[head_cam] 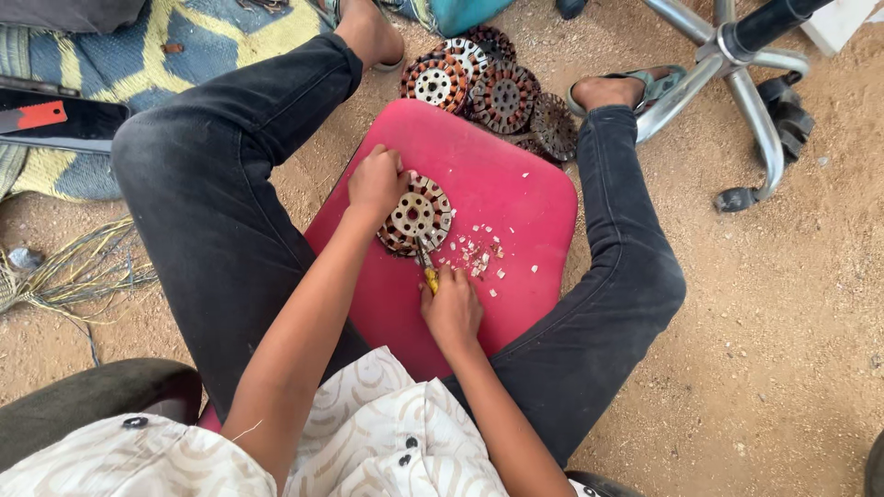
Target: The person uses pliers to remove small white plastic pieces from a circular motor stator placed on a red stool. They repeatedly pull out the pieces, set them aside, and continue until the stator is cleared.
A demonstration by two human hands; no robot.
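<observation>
While we are sitting with our knees spread over a red seat cushion that is serving as our worktop, we are working on a round slotted metal disc lying flat near its middle. Our left hand is resting on the disc's upper left edge, fingers curled down over the rim and gripping it, so the disc is lying just to the right of and below that hand. Our right hand is sitting below the disc, clenched around a small tool with a yellow handle; the tool's tip is pointing up and touching the disc's lower edge, so the disc is lying just above this hand. Small pale scraps are lying scattered on the cushion, just to the right of the tool and the disc.

Beyond the cushion's far edge, more discs of the same kind are lying in a pile on the sandy ground, between our two feet. A bundle of thin wire is lying on the ground well to our left, and the metal base of a swivel chair is standing to the far right.
</observation>
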